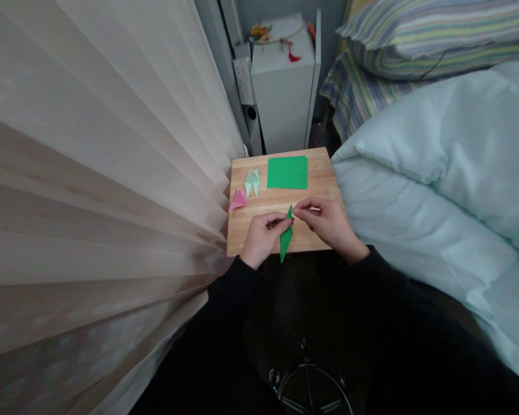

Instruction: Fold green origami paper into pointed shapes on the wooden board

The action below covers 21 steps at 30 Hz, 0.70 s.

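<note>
A long, narrow piece of folded green origami paper point(286, 239) is pinched between the thumb and fingers of my left hand point(262, 235). Its lower tip points toward me, past the front edge of the small wooden table point(251, 233). Just right of its upper tip, my right hand point(326, 222) has thumb and index finger brought together; whether they grip anything I cannot tell. Beyond my hands lies a stack of green paper point(287, 172). Pale green folded paper point(252, 182) and a pink folded paper piece point(238, 199) rest at the table's left side.
A pleated curtain point(155, 144) hangs along the left, touching the table's side. On the right is a bed with a pale blue quilt point(436, 161) and a striped pillow point(428, 34). A white cabinet point(281, 98) stands behind the table. Below me shows a round metal base point(309, 374).
</note>
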Available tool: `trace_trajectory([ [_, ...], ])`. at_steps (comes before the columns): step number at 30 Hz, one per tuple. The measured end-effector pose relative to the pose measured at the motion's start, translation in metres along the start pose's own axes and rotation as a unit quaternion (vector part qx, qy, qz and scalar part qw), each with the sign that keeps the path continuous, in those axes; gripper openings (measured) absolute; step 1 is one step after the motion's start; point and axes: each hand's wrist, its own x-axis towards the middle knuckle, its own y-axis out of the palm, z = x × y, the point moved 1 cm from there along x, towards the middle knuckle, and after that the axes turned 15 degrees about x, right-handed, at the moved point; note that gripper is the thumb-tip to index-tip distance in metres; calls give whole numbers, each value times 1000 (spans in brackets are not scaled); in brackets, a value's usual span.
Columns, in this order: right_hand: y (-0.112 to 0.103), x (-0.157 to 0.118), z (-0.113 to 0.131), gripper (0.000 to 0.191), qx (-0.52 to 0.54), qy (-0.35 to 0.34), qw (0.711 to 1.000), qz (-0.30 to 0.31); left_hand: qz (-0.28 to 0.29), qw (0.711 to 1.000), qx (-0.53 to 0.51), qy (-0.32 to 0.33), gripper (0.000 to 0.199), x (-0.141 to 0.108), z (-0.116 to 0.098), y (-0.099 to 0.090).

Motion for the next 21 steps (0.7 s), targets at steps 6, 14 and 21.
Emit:
trace_trajectory([
  [6,-11,-13,-14,29,-62,3,998,26,-25,996,-64,-59,22,3,0,8],
  [14,-6,-11,-10,27,-14,10,998,64,-14,977,-170,-127,33,-1,-7,12],
  [21,0,-14,-8,36,43,52,996,66,-76,979,-146,-121,26,0,-8,12],
])
